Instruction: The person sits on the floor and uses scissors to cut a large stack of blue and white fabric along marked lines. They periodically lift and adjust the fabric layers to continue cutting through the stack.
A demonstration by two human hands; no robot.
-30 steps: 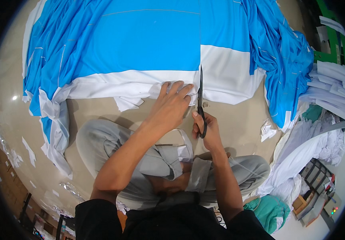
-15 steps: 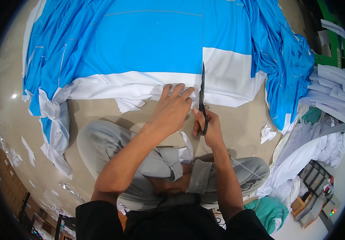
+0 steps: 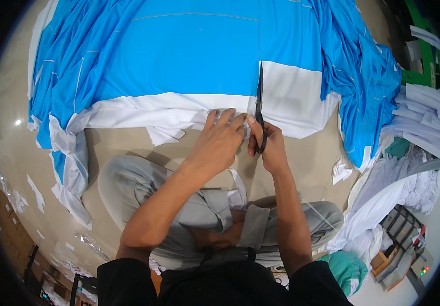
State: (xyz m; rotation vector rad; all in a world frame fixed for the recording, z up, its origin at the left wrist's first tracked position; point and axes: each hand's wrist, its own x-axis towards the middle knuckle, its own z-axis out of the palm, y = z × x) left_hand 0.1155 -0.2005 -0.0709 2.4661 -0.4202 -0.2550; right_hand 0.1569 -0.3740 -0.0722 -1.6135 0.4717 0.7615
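Note:
A large sheet of bright blue fabric (image 3: pixel 194 56) with a white border (image 3: pixel 174 102) lies spread over the floor before me. My right hand (image 3: pixel 271 149) is closed round the handles of black scissors (image 3: pixel 259 97). Their blades point away from me along the straight line between the main panel and a white patch (image 3: pixel 294 94) on the right; they look nearly closed. On the white border just left of the scissors rests my left hand (image 3: pixel 221 140), its fingers spread and pressing on the cloth. Its thumb is hidden.
Bunched blue cloth (image 3: pixel 357 102) lies to the right, and more folds hang at the left. White fabric (image 3: pixel 423 117) is piled at the far right beside a green frame (image 3: pixel 426 56). A teal bundle (image 3: pixel 344 270) sits near my right knee. Scraps (image 3: pixel 35 193) dot the floor.
My right hand and the scissors have moved forward along the line, so the tips reach farther up beside the white patch. My left hand has stayed nearly in place.

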